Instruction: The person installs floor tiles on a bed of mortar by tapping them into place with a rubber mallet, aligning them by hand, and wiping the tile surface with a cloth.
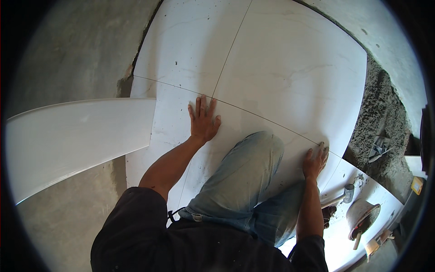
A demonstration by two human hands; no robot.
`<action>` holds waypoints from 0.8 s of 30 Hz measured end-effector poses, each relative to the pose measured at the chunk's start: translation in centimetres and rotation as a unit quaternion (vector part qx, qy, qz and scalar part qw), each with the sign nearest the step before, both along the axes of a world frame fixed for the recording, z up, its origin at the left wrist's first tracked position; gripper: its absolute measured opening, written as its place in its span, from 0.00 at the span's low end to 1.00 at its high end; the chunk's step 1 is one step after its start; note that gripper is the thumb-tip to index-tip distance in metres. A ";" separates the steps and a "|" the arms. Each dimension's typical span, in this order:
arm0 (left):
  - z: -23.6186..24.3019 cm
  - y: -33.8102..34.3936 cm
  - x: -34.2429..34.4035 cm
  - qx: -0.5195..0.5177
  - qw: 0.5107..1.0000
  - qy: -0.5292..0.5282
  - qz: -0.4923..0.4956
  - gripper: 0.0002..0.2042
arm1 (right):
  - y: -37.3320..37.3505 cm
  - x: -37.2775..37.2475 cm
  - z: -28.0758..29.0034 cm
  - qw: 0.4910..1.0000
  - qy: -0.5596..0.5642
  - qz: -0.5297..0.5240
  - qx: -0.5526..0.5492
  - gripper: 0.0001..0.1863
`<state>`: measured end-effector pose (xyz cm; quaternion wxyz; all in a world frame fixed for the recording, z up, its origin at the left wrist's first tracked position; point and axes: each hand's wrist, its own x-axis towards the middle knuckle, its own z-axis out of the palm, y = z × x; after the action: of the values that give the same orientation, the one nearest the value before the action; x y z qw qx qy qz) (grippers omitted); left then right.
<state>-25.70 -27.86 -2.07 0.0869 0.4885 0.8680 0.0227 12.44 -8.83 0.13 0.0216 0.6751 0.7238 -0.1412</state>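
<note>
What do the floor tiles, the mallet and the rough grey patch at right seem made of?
Floor tiles: probably glazed ceramic or porcelain; glossy white, faint veining, soft reflections.
Mallet: head perhaps dull grey rubber, handle pale like wood; too small to be sure.
Rough grey patch: likely cement mortar; matte, coarse, lumpy.

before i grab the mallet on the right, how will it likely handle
The mallet probably feels head-heavy, since its thick grey head sits on a slim handle. The handle looks straight, so it likely stays stiff. Nudged, it might slide, as the white tile beneath looks smooth.
</note>
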 end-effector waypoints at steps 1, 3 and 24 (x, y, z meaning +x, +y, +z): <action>-0.3 -0.8 0.5 0.009 1.000 -0.003 0.011 0.33 | 0.0 0.1 -0.1 1.000 0.014 0.005 0.002 0.33; 0.0 -0.9 1.1 0.021 1.000 -0.004 0.019 0.33 | 0.1 0.2 0.0 1.000 0.006 -0.003 0.000 0.33; -0.3 0.4 -0.1 0.022 0.999 0.016 0.037 0.31 | 0.5 0.1 0.2 1.000 -0.004 -0.012 -0.006 0.33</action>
<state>-25.83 -27.45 -2.41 0.0614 0.4579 0.8861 0.0378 12.51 -8.36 0.36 0.0273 0.6840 0.7147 -0.1433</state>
